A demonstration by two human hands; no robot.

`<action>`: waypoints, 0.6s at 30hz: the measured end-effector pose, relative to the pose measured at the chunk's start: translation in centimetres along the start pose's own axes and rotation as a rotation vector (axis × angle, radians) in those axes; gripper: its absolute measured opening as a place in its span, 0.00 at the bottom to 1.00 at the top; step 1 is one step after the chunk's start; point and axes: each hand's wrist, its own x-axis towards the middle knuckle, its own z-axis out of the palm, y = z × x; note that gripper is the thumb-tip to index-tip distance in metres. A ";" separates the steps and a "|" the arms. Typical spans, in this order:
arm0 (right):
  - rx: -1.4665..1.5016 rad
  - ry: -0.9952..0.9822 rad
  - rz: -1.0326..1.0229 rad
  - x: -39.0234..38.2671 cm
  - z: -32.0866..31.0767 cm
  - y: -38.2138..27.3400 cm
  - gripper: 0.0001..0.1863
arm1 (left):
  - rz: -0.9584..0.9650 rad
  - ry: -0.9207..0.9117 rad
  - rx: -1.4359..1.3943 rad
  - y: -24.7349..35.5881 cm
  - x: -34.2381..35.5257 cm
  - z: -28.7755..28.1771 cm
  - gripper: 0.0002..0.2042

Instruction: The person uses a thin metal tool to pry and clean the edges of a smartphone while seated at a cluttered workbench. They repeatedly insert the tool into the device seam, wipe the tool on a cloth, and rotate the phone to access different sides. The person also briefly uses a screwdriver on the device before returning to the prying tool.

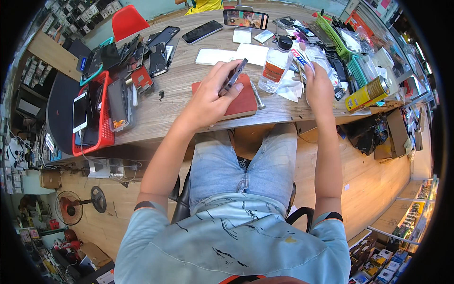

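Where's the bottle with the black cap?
In the head view, the bottle stands on the table right of centre, between the red pad and the person's right hand.

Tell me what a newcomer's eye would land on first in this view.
Probably the bright red basket at the left of the table, with a white phone at its left side. Next, near the middle, the left hand holds a thin dark device over a reddish-brown pad. To the right, a yellow can stands out near the front edge.
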 end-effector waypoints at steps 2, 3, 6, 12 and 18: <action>0.083 0.067 -0.045 0.6 -0.7 1.1 0.18 | 0.048 0.049 0.041 0.1 -0.1 0.4 0.23; 0.161 0.064 0.016 0.7 -1.4 0.9 0.18 | 0.059 0.072 0.075 0.2 -0.1 0.4 0.23; 0.440 0.004 0.198 0.1 -5.3 -0.1 0.17 | 0.068 0.125 0.149 0.2 0.0 0.5 0.22; 0.687 -0.057 0.207 -3.2 -9.1 -4.2 0.18 | 0.000 0.185 0.243 0.1 0.1 2.1 0.23; 0.620 -0.151 -0.153 -5.7 -9.0 -9.2 0.25 | 0.003 0.213 0.281 0.2 0.6 2.7 0.25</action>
